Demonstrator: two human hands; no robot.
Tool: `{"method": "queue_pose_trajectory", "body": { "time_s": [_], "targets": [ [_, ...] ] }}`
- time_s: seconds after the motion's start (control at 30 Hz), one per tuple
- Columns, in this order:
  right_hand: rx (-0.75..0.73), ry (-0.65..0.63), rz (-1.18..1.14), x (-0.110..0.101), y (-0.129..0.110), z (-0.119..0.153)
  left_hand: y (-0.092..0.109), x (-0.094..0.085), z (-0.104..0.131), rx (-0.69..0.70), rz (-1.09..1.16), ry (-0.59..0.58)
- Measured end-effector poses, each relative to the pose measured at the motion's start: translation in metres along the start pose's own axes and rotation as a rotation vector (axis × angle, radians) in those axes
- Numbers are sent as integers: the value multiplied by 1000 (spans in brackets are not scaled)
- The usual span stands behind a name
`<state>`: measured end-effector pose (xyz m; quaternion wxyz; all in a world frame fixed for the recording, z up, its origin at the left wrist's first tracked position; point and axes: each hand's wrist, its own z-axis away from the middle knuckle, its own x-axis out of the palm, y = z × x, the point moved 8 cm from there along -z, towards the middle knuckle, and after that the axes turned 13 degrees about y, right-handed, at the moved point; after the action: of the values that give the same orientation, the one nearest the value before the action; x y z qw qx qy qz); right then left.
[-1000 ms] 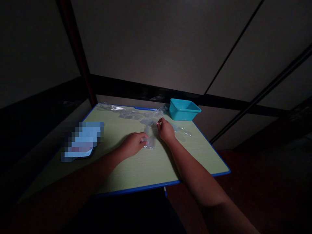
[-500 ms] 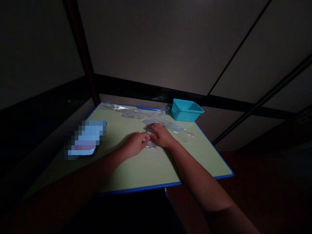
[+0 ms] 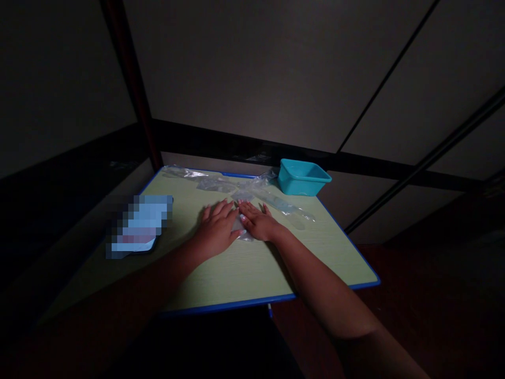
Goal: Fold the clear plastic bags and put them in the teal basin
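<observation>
One pale wood-grain table with blue edging [image 3: 236,273], flat, smooth-looking. Along far side, crinkled strips of clear, glossy plastic film [image 3: 215,184]; could drag if snagged by a sleeve-length reach. Far right corner, just beside film: turquoise rectangular plastic tub [image 3: 302,181], walls flared. Left: pixelated bright rectangle with dark edge [image 3: 142,223]. Left hand [image 3: 216,229] palm-down, fingers spread; right hand [image 3: 258,223] close beside, fingers extended; neither visibly gripping. Smallest: limp clear plastic piece [image 3: 246,237], under and between hands. Likely to crease or slide if pressed unevenly.
</observation>
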<state>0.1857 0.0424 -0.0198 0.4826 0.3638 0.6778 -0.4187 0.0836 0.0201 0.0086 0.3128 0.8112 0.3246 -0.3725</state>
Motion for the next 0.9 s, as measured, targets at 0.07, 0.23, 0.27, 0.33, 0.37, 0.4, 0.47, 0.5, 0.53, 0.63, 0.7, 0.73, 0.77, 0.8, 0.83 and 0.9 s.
{"method": "queue_pose_trajectory", "body": {
  "time_s": [0.07,0.23,0.27,0.33,0.37,0.4,0.47,0.5,0.53,0.63,0.7,0.73,0.77,0.8,0.83,0.9],
  "targets": [
    [38,51,-22,-5,7,0,6,-2,-1,30,46,1],
    [95,50,11,-9,23,1,33,-17,-1,191,321,-7],
    [99,45,16,-9,24,2,39,-17,1,242,345,-34],
    [103,51,22,-9,26,1,47,-15,6,327,344,-97],
    [107,58,24,-9,26,1,48,-13,8,348,331,-122],
    [112,63,26,-10,26,1,48,-10,9,355,317,-142],
    [117,63,27,-10,27,0,45,-4,11,357,294,-175],
    [118,59,26,-10,26,0,43,-1,12,360,283,-185],
    [116,55,25,-10,26,0,42,1,12,364,270,-191],
    [116,45,16,-10,25,0,41,3,12,376,232,-182],
    [122,45,11,-10,25,1,42,2,12,383,214,-179],
    [125,46,8,-11,25,1,42,2,12,384,211,-183],
    [127,48,7,-11,26,1,42,1,12,384,213,-186],
    [129,50,6,-11,26,2,42,1,12,382,220,-190],
    [132,52,6,-11,27,2,41,0,12,380,232,-193],
    [142,72,9,-12,28,1,40,-2,11,381,272,-204]
  ]
}}
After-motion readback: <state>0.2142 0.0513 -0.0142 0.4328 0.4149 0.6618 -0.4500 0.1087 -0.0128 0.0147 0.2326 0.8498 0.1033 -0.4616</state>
